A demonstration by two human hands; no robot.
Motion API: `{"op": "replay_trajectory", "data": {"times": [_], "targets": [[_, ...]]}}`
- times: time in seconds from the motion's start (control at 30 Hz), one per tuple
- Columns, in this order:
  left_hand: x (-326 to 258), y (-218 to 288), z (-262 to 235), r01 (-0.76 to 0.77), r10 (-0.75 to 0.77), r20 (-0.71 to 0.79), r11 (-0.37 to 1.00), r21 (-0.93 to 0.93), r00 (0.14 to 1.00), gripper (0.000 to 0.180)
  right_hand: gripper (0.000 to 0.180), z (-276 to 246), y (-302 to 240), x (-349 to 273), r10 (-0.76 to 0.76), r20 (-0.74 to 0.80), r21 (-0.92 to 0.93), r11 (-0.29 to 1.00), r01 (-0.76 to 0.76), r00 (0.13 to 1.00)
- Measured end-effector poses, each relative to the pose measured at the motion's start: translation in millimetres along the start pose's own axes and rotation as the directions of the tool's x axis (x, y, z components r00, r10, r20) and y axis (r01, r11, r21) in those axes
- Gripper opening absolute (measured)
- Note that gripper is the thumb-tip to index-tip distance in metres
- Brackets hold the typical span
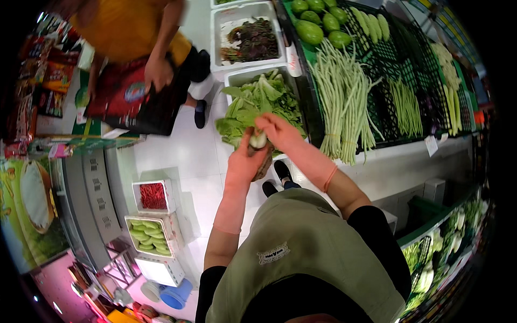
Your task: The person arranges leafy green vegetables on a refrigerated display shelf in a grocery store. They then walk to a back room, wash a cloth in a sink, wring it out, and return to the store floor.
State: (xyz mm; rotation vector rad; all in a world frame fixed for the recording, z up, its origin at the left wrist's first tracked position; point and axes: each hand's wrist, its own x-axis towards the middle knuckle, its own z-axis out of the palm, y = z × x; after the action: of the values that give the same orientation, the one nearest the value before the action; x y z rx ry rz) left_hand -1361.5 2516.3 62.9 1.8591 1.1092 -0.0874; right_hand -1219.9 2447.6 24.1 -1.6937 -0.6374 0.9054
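Note:
A leafy green vegetable (245, 116) with a pale stem base is held out over a white crate (232, 78) of similar greens. My left hand (246, 160), in a pink glove, grips it from below at the stem base. My right hand (277, 131), also pink-gloved, holds the stem from the right and above, fingers curled on it. Both forearms come up from my olive apron at the bottom.
Another person in a yellow top (129, 27) bends over a dark red bag (126, 97) at upper left. Long beans (342, 102) and green squashes (318, 24) lie on the black rack at right. Small white boxes of red chillies (153, 195) and green pods (148, 235) stand at lower left.

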Motion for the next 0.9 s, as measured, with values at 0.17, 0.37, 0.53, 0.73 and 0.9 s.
{"op": "replay_trajectory", "data": {"times": [0.17,0.37,0.53,0.73,0.9], "targets": [[0.8,-23.7,9.9,0.012,-0.018,-0.119,0.998,-0.055,0.993,0.069,0.026,20.2,2.7,-63.8,-0.136,-0.103,0.126,0.981,0.149,0.985],[13.0,-19.8,29.4,-0.02,0.027,-0.19,0.999,0.038,0.981,0.064,0.025,-16.6,28.9,-124.0,-0.132,-0.468,0.364,0.872,0.327,0.874],[36.8,-16.1,45.2,-0.168,0.178,-0.173,0.983,0.073,0.969,0.082,0.034,-107.3,19.5,-223.1,0.371,-0.397,0.304,0.916,-0.26,0.84],[61.8,-5.3,67.8,-0.161,0.231,-0.228,0.943,0.291,0.946,0.087,0.042,-195.0,48.6,-330.6,0.703,-0.461,0.493,0.71,-0.503,0.542],[42.1,35.7,94.3,0.034,0.029,-0.268,0.973,0.227,0.963,0.074,0.037,-254.3,212.9,-364.9,0.828,-0.388,0.873,0.471,-0.126,0.406]]}}
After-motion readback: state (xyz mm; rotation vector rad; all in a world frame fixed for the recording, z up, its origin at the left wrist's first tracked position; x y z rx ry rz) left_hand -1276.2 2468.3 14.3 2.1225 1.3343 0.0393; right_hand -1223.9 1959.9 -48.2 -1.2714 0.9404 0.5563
